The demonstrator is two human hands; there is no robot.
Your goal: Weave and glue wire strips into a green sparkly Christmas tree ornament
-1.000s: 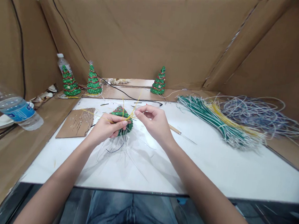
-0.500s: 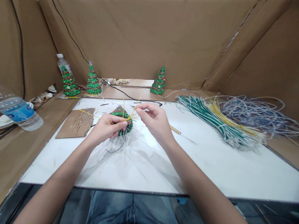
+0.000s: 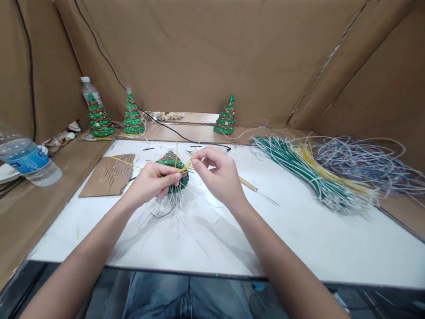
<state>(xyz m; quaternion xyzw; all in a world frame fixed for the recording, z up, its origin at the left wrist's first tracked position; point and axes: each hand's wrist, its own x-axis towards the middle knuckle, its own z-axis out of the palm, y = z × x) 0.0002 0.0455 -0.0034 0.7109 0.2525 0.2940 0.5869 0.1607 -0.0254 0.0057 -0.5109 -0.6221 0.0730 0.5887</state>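
Between thumb and fingers, my left hand (image 3: 156,178) pinches a small bunch of yellow strands (image 3: 184,169), whose ends stick out up, left and right. My right hand (image 3: 216,174) is closed in a pinch on the right-hand ends of the same strands. Right behind my left hand lies a green miniature Christmas tree (image 3: 173,159) with red trim, partly hidden by my fingers. Loose white strands (image 3: 178,207) trail from below it over the white board. To the right, partly behind my right hand, lies an awl (image 3: 258,189) with a wooden handle.
A torn cardboard piece (image 3: 107,175) lies at left. Small trees (image 3: 225,115) stand along the back. At right are a bundle of green and yellow strands (image 3: 308,170) and a tangle of clear strands (image 3: 372,161). A water bottle (image 3: 27,155) leans at far left.
My right hand has shifted slightly down, closer to the left hand, along the yellow strands. My left hand keeps its place and grip.
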